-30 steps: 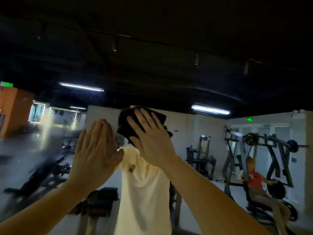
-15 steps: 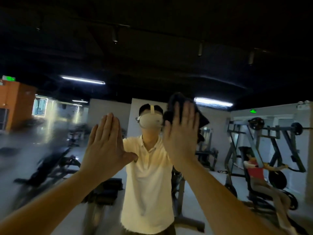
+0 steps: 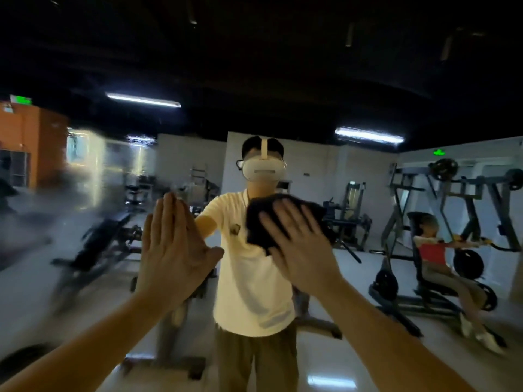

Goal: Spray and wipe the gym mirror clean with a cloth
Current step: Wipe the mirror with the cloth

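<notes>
The fingers of your right hand (image 3: 300, 250) lie straight and slightly spread, pressing the dark cloth (image 3: 264, 222) flat against the mirror (image 3: 93, 176) just right of the frame's centre. The cloth bunches out above and left of your fingertips. Your left hand (image 3: 172, 250) has its fingers straight and together, palm flat on the glass left of centre, holding nothing. Between your hands the glass reflects your cream shirt (image 3: 252, 278) and white headset (image 3: 263, 169). A hazy smear clouds the frame's left. At the right, a person in red (image 3: 430, 250) sits at a weight machine (image 3: 481, 193).
</notes>
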`<action>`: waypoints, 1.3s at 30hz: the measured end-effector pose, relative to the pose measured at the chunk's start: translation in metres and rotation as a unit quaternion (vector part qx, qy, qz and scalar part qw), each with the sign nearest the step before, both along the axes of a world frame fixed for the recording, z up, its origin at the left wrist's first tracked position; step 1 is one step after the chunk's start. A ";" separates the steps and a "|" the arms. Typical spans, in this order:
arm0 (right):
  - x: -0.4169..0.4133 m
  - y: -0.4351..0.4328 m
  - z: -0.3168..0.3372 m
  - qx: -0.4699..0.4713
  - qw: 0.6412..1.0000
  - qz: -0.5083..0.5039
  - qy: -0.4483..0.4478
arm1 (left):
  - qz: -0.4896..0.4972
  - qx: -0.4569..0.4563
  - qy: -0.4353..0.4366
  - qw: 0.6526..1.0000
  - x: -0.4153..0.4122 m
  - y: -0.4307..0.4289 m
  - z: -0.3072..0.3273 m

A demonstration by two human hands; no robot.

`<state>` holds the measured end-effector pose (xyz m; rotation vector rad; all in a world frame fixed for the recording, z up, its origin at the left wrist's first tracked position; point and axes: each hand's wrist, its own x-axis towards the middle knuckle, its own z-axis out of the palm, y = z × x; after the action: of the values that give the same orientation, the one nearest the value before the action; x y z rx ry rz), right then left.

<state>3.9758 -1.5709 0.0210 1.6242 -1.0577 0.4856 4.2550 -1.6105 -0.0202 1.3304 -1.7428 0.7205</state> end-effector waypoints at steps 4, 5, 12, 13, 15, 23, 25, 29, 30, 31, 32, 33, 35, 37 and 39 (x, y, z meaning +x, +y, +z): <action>-0.062 0.019 0.009 -0.075 0.967 -0.043 -0.238 | 0.021 0.010 0.006 1.000 -0.009 0.000 0.001; -0.064 0.020 0.010 -0.095 0.950 -0.052 -0.293 | 0.023 0.010 0.001 1.000 -0.008 0.000 0.001; 0.047 -0.005 -0.024 -0.054 0.969 0.020 -0.240 | 0.005 0.012 -0.018 1.000 0.001 0.003 0.001; 0.065 -0.009 -0.034 -0.036 0.977 0.039 -0.206 | -0.031 -0.008 -0.001 0.999 0.006 0.004 0.000; 0.096 -0.016 -0.061 0.011 0.987 0.082 -0.135 | -0.090 -0.044 0.037 0.994 0.016 0.008 -0.005; 0.021 0.007 -0.122 0.076 0.994 0.070 0.024 | -0.079 -0.002 0.091 0.993 -0.002 0.038 -0.090; -0.021 0.020 -0.120 0.049 0.996 0.054 -0.043 | -0.079 0.004 0.067 0.995 -0.013 0.040 -0.100; -0.088 0.036 -0.118 0.000 0.985 0.029 -0.169 | -0.070 0.022 0.083 0.994 -0.029 0.037 -0.105; -0.094 0.036 -0.119 -0.013 0.981 0.027 -0.190 | -0.069 0.022 0.084 0.994 -0.030 0.037 -0.105; -0.094 0.035 -0.122 -0.025 0.977 0.026 -0.209 | -0.067 0.022 0.080 0.994 -0.029 0.037 -0.104; -0.088 0.033 -0.124 -0.035 0.972 0.025 -0.232 | -0.066 0.022 0.074 0.995 -0.027 0.036 -0.105; -0.078 0.029 -0.126 -0.042 0.963 0.024 -0.265 | -0.067 0.023 0.067 0.995 -0.024 0.035 -0.105; -0.051 0.021 -0.129 -0.050 0.940 0.018 -0.336 | -0.074 0.032 0.053 0.995 -0.017 0.034 -0.107; -0.021 0.014 -0.130 -0.047 0.936 0.022 -0.349 | -0.085 0.045 0.038 0.995 -0.010 0.032 -0.107; 0.012 0.010 -0.133 -0.026 0.956 0.037 -0.291 | -0.100 0.050 0.023 0.993 -0.003 0.032 -0.106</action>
<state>3.9878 -1.5613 -0.1116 1.5103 -1.3992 1.0784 4.2524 -1.5785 -0.1265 1.2066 -1.8635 0.4912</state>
